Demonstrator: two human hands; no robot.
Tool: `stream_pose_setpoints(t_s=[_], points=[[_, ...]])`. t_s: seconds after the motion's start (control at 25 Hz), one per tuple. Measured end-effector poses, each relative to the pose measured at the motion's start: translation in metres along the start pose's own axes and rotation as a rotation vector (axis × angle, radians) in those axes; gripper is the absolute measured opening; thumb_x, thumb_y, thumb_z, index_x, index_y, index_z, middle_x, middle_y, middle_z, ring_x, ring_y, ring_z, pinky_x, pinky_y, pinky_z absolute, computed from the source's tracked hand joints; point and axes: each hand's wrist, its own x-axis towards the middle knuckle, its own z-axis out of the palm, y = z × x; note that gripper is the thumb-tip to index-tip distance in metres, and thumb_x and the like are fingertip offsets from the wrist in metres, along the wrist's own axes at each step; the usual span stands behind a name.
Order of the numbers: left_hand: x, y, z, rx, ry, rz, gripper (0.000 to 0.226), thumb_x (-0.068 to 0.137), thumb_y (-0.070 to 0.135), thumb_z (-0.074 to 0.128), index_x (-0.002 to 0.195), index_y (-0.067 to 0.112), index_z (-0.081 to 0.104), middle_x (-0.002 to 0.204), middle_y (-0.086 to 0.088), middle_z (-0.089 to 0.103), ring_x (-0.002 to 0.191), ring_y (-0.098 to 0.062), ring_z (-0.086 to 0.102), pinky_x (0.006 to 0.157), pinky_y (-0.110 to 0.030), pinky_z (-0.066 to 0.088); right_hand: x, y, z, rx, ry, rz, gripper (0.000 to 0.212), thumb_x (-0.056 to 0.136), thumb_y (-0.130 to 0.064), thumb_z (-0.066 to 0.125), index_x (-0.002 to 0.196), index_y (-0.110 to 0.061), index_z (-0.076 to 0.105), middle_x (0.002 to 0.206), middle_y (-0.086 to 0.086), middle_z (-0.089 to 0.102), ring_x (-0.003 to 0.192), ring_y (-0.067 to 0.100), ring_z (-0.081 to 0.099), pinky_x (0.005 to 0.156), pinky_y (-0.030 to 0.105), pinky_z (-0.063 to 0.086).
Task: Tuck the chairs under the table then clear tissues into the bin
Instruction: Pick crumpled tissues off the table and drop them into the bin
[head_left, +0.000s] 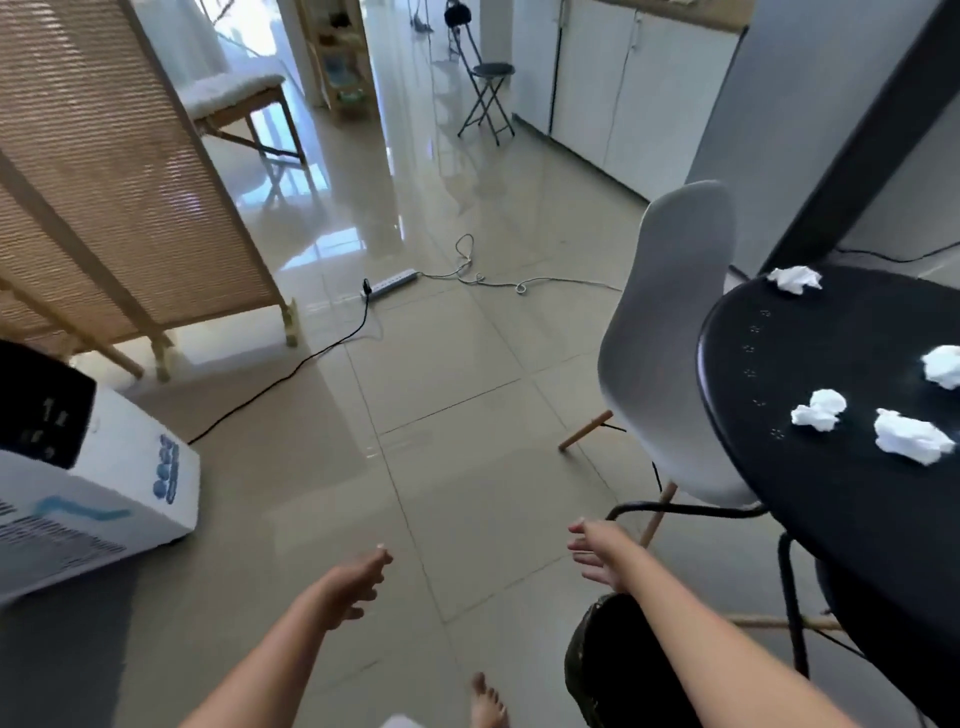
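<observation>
Black round table (810, 499) bearing crumpled tissues (909, 436) stands on glossy beige tile floor (441, 364); both hands' grips spread, empty.

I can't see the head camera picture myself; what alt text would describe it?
Both bare hands, left hand and right hand, reach forward open and empty over a tiled floor. At right, a grey chair stands beside a round black table bearing four crumpled tissues, with a dark bin below.
</observation>
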Motion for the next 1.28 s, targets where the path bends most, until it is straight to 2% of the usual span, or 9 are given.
stream_pose_setpoints(t_s=[0.12, 0.2, 0.32, 0.52, 0.76, 0.96, 1.12, 1.2, 1.28], points=[[0.033, 0.062, 0.0, 0.107, -0.077, 0.039, 0.044, 0.101, 0.036, 0.03, 0.136, 0.013, 0.046, 0.139, -0.013, 0.047, 0.123, -0.029, 0.047, 0.107, -0.04, 0.035, -0.004, -0.019, -0.019, 0.179, 0.059, 0.024, 0.037, 0.1, -0.022, 0.036, 0.131, -0.006, 0.048, 0.138, 0.02, 0.051, 0.13, 0.032, 0.046, 0.111, 0.043, 0.031], [0.061, 0.112, 0.007, 0.218, -0.136, 0.105, 0.041, 0.1, 0.035, 0.034, 0.13, 0.013, 0.05, 0.126, -0.01, 0.05, 0.109, -0.026, 0.048, 0.096, -0.037, 0.037, -0.005, -0.032, -0.033, 0.311, 0.127, -0.003, 0.038, 0.1, -0.021, 0.037, 0.132, -0.004, 0.048, 0.139, 0.021, 0.05, 0.132, 0.034, 0.044, 0.112, 0.042, 0.031], [0.092, 0.19, 0.027, 0.386, -0.255, 0.195, 0.034, 0.1, 0.036, 0.034, 0.117, 0.016, 0.055, 0.116, -0.008, 0.051, 0.1, -0.024, 0.047, 0.088, -0.033, 0.034, -0.017, -0.049, -0.054, 0.547, 0.258, -0.065, 0.039, 0.1, -0.018, 0.038, 0.132, 0.002, 0.048, 0.132, 0.023, 0.054, 0.133, 0.035, 0.044, 0.113, 0.041, 0.03], [0.106, 0.285, 0.073, 0.636, -0.475, 0.338, 0.04, 0.101, 0.037, 0.033, 0.124, 0.013, 0.055, 0.119, -0.011, 0.054, 0.1, -0.024, 0.049, 0.088, -0.033, 0.034, -0.045, -0.058, -0.073, 0.937, 0.453, -0.187, 0.035, 0.1, -0.02, 0.041, 0.128, -0.003, 0.053, 0.132, 0.019, 0.055, 0.125, 0.033, 0.05, 0.11, 0.043, 0.036], [0.075, 0.35, 0.157, 0.741, -0.745, 0.476, 0.04, 0.1, 0.038, 0.034, 0.12, 0.014, 0.059, 0.12, -0.008, 0.057, 0.105, -0.024, 0.054, 0.089, -0.035, 0.039, -0.064, -0.044, -0.097, 1.193, 0.668, -0.262, 0.025, 0.094, -0.022, 0.052, 0.115, -0.011, 0.06, 0.101, 0.007, 0.067, 0.107, 0.028, 0.059, 0.1, 0.039, 0.044], [0.039, 0.397, 0.238, 0.861, -0.835, 0.662, 0.04, 0.102, 0.038, 0.027, 0.111, 0.016, 0.058, 0.112, -0.004, 0.057, 0.105, -0.023, 0.055, 0.089, -0.032, 0.041, -0.065, -0.039, -0.154, 1.264, 0.776, -0.334, 0.02, 0.095, -0.022, 0.048, 0.109, -0.015, 0.062, 0.104, 0.007, 0.067, 0.107, 0.027, 0.06, 0.097, 0.037, 0.047], [0.025, 0.421, 0.288, 0.851, -0.846, 0.752, 0.038, 0.102, 0.034, 0.03, 0.104, 0.012, 0.061, 0.095, -0.005, 0.056, 0.083, -0.017, 0.053, 0.074, -0.026, 0.044, -0.066, -0.044, -0.202, 1.21, 0.835, -0.346, 0.02, 0.095, -0.021, 0.049, 0.107, -0.017, 0.064, 0.106, 0.006, 0.068, 0.106, 0.025, 0.062, 0.093, 0.035, 0.048], [0.023, 0.433, 0.31, 0.941, -0.783, 0.903, 0.038, 0.1, 0.037, 0.033, 0.097, 0.013, 0.062, 0.09, -0.002, 0.057, 0.083, -0.019, 0.054, 0.084, -0.033, 0.049, -0.065, -0.052, -0.229, 1.138, 0.891, -0.348, 0.015, 0.094, -0.02, 0.051, 0.097, -0.022, 0.066, 0.11, 0.008, 0.068, 0.106, 0.024, 0.062, 0.093, 0.034, 0.049], [0.024, 0.443, 0.326, 1.131, -0.653, 1.154, 0.037, 0.097, 0.041, 0.038, 0.098, 0.014, 0.062, 0.093, 0.0, 0.057, 0.09, -0.02, 0.058, 0.092, -0.036, 0.048, -0.063, -0.061, -0.253, 0.996, 0.975, -0.315, 0.012, 0.092, -0.021, 0.055, 0.097, -0.025, 0.065, 0.116, 0.006, 0.066, 0.105, 0.019, 0.062, 0.093, 0.031, 0.049]])
